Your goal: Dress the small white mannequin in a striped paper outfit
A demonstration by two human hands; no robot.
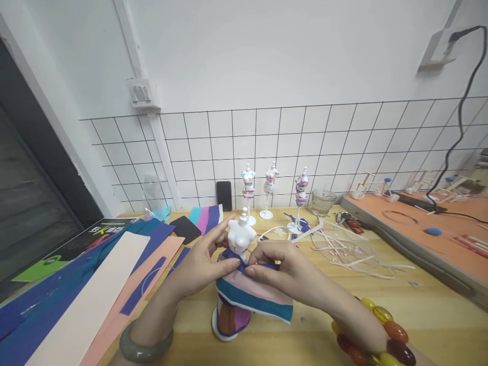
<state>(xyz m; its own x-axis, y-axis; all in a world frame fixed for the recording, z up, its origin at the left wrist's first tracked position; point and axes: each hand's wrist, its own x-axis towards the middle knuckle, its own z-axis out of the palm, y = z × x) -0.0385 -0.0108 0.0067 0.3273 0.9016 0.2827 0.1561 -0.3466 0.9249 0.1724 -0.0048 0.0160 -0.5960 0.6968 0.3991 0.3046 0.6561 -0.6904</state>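
A small white mannequin (241, 235) stands on the table in front of me, on a round white base. Around its waist lies a striped strip of fabric (251, 295) in pink, teal and white with a blue top edge. Beneath that hangs a brown and purple skirt (232, 317) trimmed in blue. My left hand (206, 256) curls round the mannequin's side, its thumb pressing the fabric at the waist. The fingers of my right hand (276, 267) are closed in a pinch on the strip's upper edge, just right of the waist.
Behind stand three decorated mannequins (270, 185), a phone (224, 195) and a glass bowl (323, 202). Colored fabric sheets (87, 295) and a dark wallet-like item (185, 229) lie left. Tangled offcuts (343, 244) lie right, beside an orange-topped board (427, 239).
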